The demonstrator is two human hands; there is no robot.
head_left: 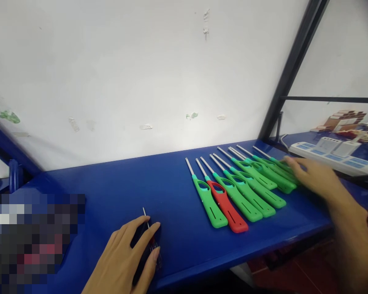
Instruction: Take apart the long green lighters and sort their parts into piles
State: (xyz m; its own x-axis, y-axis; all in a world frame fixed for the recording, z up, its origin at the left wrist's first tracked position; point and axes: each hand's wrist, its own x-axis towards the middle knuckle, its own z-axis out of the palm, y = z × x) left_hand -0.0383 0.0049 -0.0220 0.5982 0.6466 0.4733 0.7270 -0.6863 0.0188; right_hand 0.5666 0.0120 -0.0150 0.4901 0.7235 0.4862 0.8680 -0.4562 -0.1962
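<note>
Long-nosed gas lighters lie side by side on the blue table (pixel 116 183), metal tips toward the wall. Most are green, like the leftmost green lighter (pixel 209 202); beside it lies a red lighter (pixel 228 206). At the right end of the row, my right hand (pixel 314 177) is closed at the handle of the last green lighter (pixel 277 162); some fingers are hidden and the arm is blurred. My left hand (pixel 130 245) rests on the table with fingers spread over a small screwdriver (pixel 153 244) with a clear handle, touching it without a visible grip.
A white wall (pixel 135 73) stands behind the table. On the right, past a dark metal post (pixel 291 77), are a white power strip (pixel 334 157) with plugs and a stack of boxes (pixel 346 121). A pixelated patch covers the left of the table.
</note>
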